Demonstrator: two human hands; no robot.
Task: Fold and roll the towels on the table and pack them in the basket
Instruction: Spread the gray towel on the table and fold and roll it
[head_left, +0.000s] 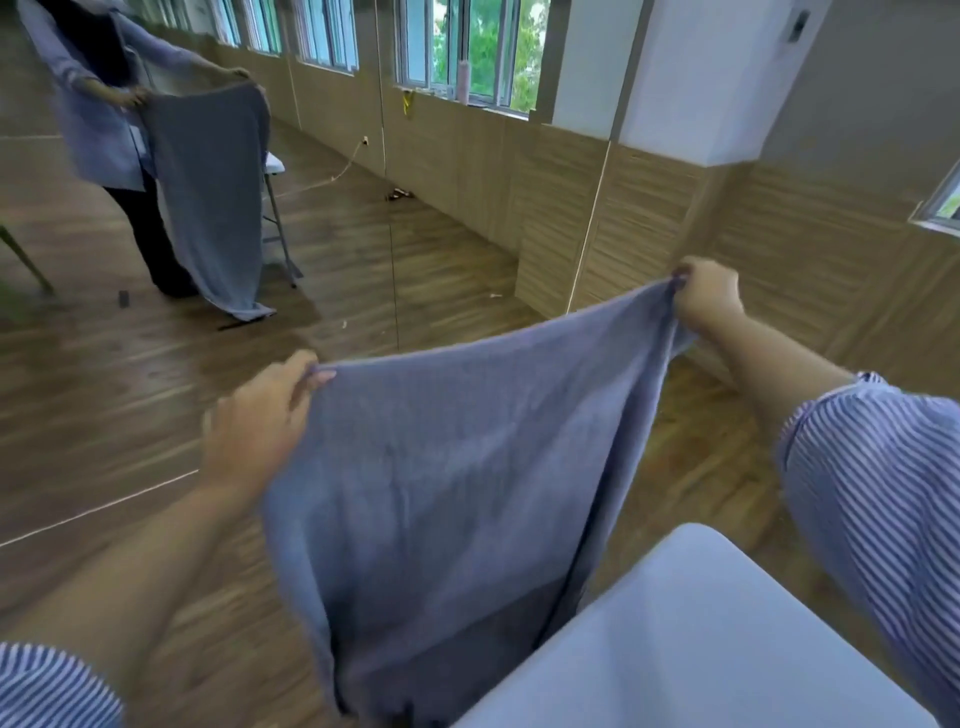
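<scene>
Towel (447, 478) is held up in the air in front of the person, off the surface (727, 649). Left hand (260, 415) pinches the top-left corner, thumb and fingers curled on the hem. Right hand (709, 296) grips the top-right corner, fingers bunched round the cloth. Both arms are stretched out, with the right hand farther out and higher in view than the left.

Key relation: the top edge runs taut between the two hands and slants up toward the right. The long axis hangs straight down from that edge, and the lower end drops out of view below the frame beside the surface corner. The surface lies low and right, nearer the right arm; the towel hangs just left of its edge, and whether it touches cannot be told.

Step, by my reading: the towel is spread open and not yet folded. The next move likely needs either the two corners brought together or a swing to the right to lay it flat on the surface.

No basket in view. A mirror (208, 156) on the far wall shows the same pose.
</scene>
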